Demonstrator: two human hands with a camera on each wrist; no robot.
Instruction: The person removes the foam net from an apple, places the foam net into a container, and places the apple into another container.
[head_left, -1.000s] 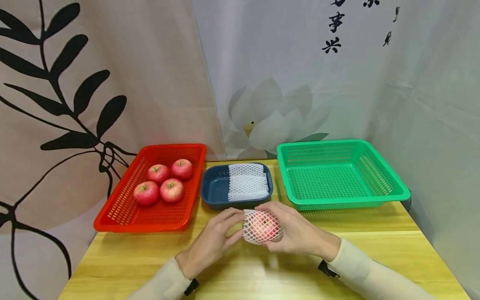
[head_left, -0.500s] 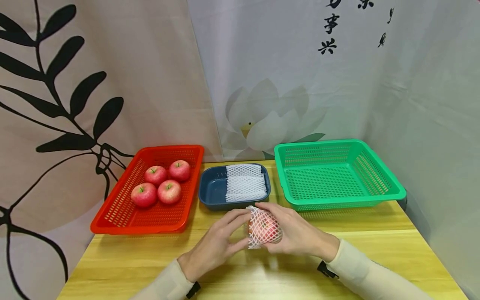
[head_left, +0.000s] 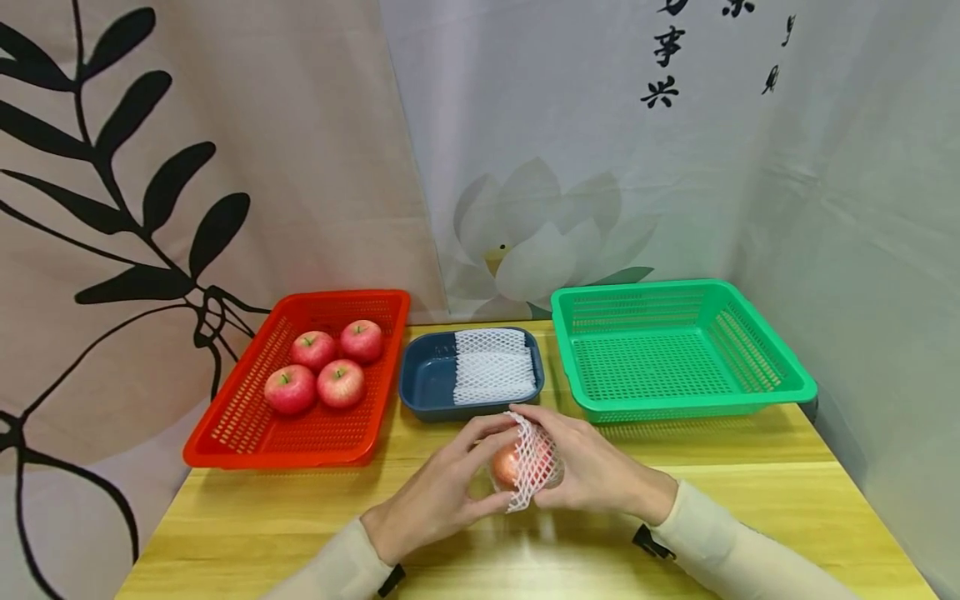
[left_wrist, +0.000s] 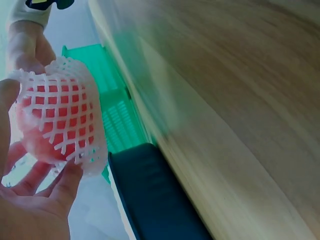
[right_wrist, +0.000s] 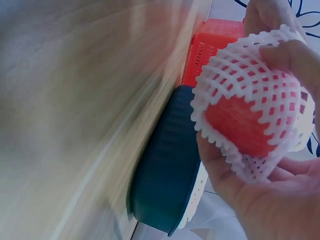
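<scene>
A red apple [head_left: 506,467] sits partly inside a white foam fruit net [head_left: 536,463], above the table in front of the blue dish. My right hand [head_left: 600,463] grips the netted apple from the right, thumb and fingers curled round it. From the other side my left hand [head_left: 444,490] pinches the net's open edge. The apple's left side shows bare in the head view. Up close in the left wrist view, the foam mesh [left_wrist: 62,110] stretches over the apple, with fingertips [left_wrist: 74,172] at its rim. A bare red patch [right_wrist: 239,125] also shows in the right wrist view.
At the left, a red basket [head_left: 300,457] holds several bare apples [head_left: 341,383]. A dark blue dish [head_left: 429,379] with folded foam nets [head_left: 493,367] stands in the middle. The green basket [head_left: 686,408] stands on the right. A printed curtain [head_left: 570,167] hangs behind the wooden table [head_left: 720,492].
My left hand has moved right with the net's edge, which has drawn back across the apple and bared its left side. The right hand stays about in place, still gripping.
</scene>
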